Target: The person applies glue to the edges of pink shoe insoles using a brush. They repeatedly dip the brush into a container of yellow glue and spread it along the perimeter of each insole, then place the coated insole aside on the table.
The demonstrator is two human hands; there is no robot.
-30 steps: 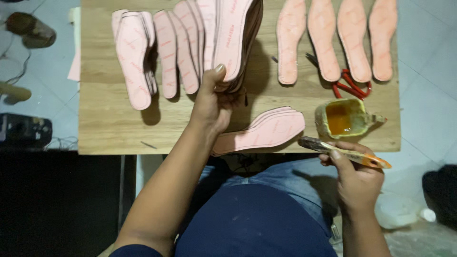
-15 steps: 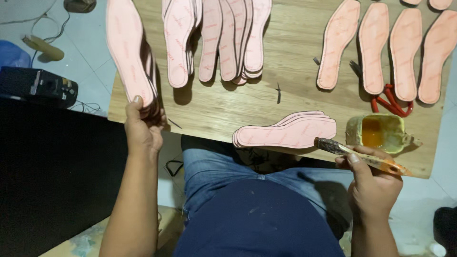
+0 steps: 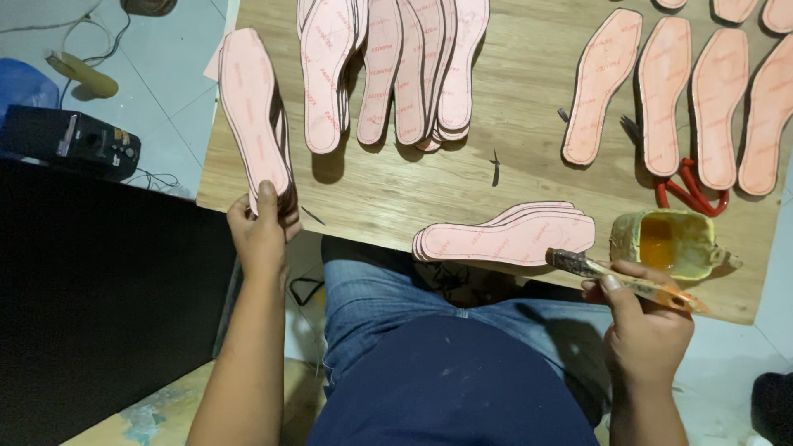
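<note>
My left hand (image 3: 263, 234) grips the heel end of a small stack of pink shoe insoles (image 3: 252, 116), held over the left corner of the wooden table (image 3: 529, 177). My right hand (image 3: 644, 326) holds a glue brush (image 3: 615, 278) with an orange handle, its dark bristles just off the table's near edge. A short pile of pink insoles (image 3: 508, 235) lies flat at the near edge, left of the brush tip. A yellowed glue tub (image 3: 671, 242) with amber liquid stands right of that pile.
Several overlapping pink insoles (image 3: 388, 70) fan out at the back of the table. More single insoles (image 3: 661, 99) lie in a row at the back right, with red-handled scissors (image 3: 692, 192) below them. A black device (image 3: 70, 142) sits on the tiled floor at the left.
My left hand carried the insole stack from the middle of the table out to its left corner. The right hand keeps the brush near the tub. The camera view shifted left.
</note>
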